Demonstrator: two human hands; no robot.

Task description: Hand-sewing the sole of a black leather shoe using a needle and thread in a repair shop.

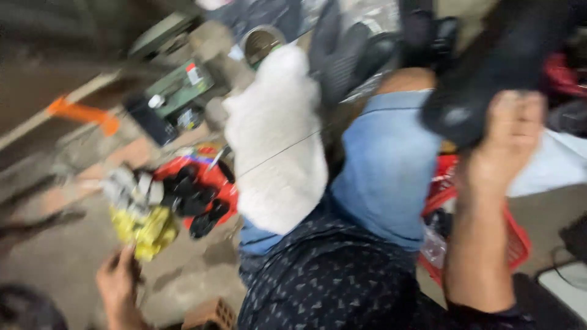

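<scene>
Blurred by motion, the whole view is smeared, so small details are hard to make out. Seen from above, a person sits with knees up in pale blue jeans [388,165] and a dark patterned shirt [330,284].

At the top right, the right hand [510,137] is raised at the end of a bare forearm that rises from the bottom edge of the view. Its fingers [520,107] are clenched around the lower end of a black shoe [483,73], which slants up toward the top right corner and is cut off there. How far the fingers wrap behind the shoe is hidden.

At the bottom left, the left hand [117,284] is low over the grey floor [61,256], its wrist cut off by the bottom edge. Its fingers point up and touch a crumpled yellow packet [143,229]; they seem to pinch its lower edge, though the blur leaves that unsure.

A white cloth [275,140] lies draped over the left knee. Just past the yellow packet sits a red tray [211,174] with black pieces on it, too smeared to identify. A red mesh basket [513,235] shows behind the right forearm, partly hidden by it. A brick [211,315] is cut off by the bottom edge.
</scene>
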